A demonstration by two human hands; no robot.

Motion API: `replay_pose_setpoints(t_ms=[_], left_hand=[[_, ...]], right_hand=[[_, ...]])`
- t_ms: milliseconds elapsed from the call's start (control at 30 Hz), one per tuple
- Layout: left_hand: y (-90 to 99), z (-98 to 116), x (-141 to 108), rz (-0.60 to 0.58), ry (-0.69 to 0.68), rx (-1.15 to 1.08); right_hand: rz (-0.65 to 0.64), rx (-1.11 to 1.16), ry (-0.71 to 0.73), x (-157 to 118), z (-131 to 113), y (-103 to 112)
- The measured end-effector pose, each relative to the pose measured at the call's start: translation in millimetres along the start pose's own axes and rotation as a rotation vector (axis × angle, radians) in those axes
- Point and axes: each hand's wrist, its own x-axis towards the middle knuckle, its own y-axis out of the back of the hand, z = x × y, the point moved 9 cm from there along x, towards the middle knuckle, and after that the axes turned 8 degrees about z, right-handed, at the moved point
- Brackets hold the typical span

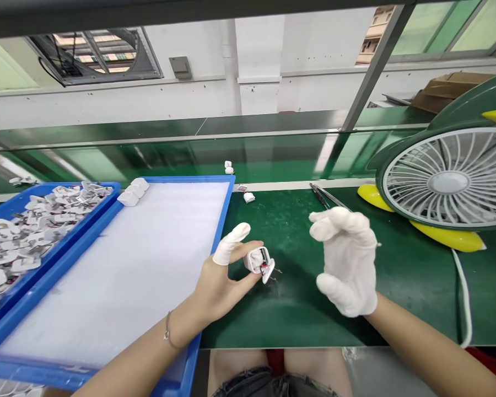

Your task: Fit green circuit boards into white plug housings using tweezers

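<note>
My left hand (223,281), with white covers on some fingertips, pinches a small white plastic housing (254,260) between thumb and fingers. The housing's mouth faces up, showing a circuit board and a red wire inside. A white end cap (268,271) with thin metal pins hangs at its edge, tilted out. To the right, my right hand (347,262) wears a white glove and is raised above the green table, apart from the housing. Its fingers are curled but apart from the thumb, and nothing shows between them.
A blue tray with a white base (140,264) lies left, a few white housings (134,192) on its far rim. Beyond it, another blue tray (113,190) holds many white parts (33,226). Tweezers (320,196), small white pieces (248,197) and a green fan (448,182) stand farther back.
</note>
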Motion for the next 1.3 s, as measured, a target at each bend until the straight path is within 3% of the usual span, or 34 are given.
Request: replay_pose_setpoints(t_ms=[67,200,267,433,600,700,833,1033,1100,1233,1300], left_hand=[[2.2,2.7,2.6,0.030,-0.054,-0.025],[5.4,15.1,5.4,0.056,-0.202,-0.073],[7.6,22.1,5.9,0.067,-0.264,-0.082],[13.9,37.5,4.6,0.105,-0.368,-0.102],[15.7,28.5,2.9,0.135,-0.260,-0.099],[13.6,30.9,2.9,0.086,-0.275,-0.125],[10.1,32.6,6.7,-0.003,-0.237,-0.030],[14.6,44.9,3.2,0.018,-0.341,0.037],[14.1,40.8,3.8,0.005,-0.292,0.008],[4.3,24.6,3.0,-0.094,-0.142,-0.072],[-1.6,17.5,1.1,-0.136,-0.106,-0.106]], right_hand=[[-0.021,-0.017,0.051,3.5,-3.1,-3.1],[-0.304,-0.054,0.294,-3.7,-27.0,-42.8],[-0.362,-0.052,0.394,-9.3,-37.0,-51.6],[-0.334,-0.086,0.557,-15.5,-49.6,-44.9],[-0.311,-0.041,0.574,-14.0,-53.2,-41.0],[-0.285,-0.061,0.587,-13.6,-54.9,-40.5],[-0.262,-0.054,0.521,-11.6,-49.3,-39.5],[-0.225,-0.037,0.484,-12.8,-44.3,-37.9],[-0.243,0.017,0.439,-14.4,-43.1,-38.0],[-0.275,0.286,0.059,-10.2,-15.2,-36.0],[-0.212,0.268,-0.101,-2.7,10.8,-28.8]])
